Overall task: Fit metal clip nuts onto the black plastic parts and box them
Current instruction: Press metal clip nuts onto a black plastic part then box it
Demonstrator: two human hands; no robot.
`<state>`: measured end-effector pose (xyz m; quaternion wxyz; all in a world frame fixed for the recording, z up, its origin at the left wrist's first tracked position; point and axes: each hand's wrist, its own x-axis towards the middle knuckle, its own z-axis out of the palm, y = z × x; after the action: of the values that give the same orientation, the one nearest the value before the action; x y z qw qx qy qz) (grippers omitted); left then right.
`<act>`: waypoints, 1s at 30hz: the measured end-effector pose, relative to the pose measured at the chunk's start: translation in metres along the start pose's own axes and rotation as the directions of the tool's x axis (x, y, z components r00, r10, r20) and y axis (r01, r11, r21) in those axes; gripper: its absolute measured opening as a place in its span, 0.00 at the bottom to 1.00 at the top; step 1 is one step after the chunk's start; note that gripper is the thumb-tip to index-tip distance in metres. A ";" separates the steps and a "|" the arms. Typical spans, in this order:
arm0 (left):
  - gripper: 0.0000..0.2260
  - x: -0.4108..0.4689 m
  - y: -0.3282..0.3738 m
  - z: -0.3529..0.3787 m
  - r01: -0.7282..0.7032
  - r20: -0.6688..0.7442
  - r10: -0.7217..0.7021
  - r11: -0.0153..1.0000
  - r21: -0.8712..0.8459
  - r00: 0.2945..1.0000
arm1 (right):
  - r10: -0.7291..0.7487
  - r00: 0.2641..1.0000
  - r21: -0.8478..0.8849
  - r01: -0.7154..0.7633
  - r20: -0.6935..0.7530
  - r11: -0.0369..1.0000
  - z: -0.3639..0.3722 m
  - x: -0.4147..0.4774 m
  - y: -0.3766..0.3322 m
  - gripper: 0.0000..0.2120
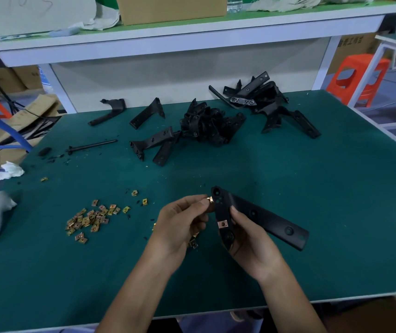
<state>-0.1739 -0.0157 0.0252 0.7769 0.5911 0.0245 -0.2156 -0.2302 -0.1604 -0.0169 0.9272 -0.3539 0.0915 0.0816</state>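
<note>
Black plastic part (259,217), brass-gold clip nuts (89,219), green table (336,188)

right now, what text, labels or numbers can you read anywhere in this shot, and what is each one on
Nothing reads clearly enough to quote.
Pale box, top left: faint handwritten marks, cut off by the frame edge, unreadable.
Cardboard box, far right: dark printed characters, too blurred to read.
Bottle on the shelf: no legible label.
Held black plastic part and loose clip nuts: no markings visible.
</note>
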 end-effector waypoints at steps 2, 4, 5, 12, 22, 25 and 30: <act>0.05 -0.001 0.001 0.001 0.001 -0.003 -0.001 1.000 0.013 1.000 | 0.004 1.000 -0.008 -0.004 -0.010 1.000 0.000 0.000 0.000 0.23; 0.05 -0.001 0.002 -0.001 -0.006 -0.012 0.007 0.999 0.038 1.000 | 0.000 1.000 -0.014 0.000 -0.016 1.000 0.000 0.000 0.001 0.20; 0.04 0.000 0.003 -0.003 -0.012 -0.017 0.013 0.998 0.056 1.000 | 0.001 1.000 -0.017 -0.001 -0.020 1.000 0.000 -0.001 0.001 0.19; 0.04 -0.002 0.004 -0.006 -0.010 0.000 0.010 0.995 0.098 1.000 | -0.013 0.996 -0.065 0.007 -0.094 0.998 0.001 0.002 0.003 0.22; 0.12 -0.007 0.000 -0.006 0.107 0.005 -0.107 0.993 0.053 0.994 | -0.120 0.985 -0.205 0.093 -0.124 0.974 0.000 0.004 0.011 0.16; 0.09 -0.011 0.001 -0.006 0.097 0.071 -0.102 0.993 0.061 0.992 | -0.055 0.991 -0.122 0.041 -0.120 0.992 -0.001 0.005 0.010 0.21; 0.10 -0.017 0.003 -0.008 0.026 0.153 -0.046 0.992 0.124 0.987 | 0.011 0.992 -0.019 -0.014 -0.123 1.000 0.007 -0.003 0.007 0.18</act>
<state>-0.1865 -0.0021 0.0305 0.7348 0.6183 -0.0387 -0.2762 -0.2340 -0.1506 -0.0152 0.9157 -0.3668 0.1499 0.0664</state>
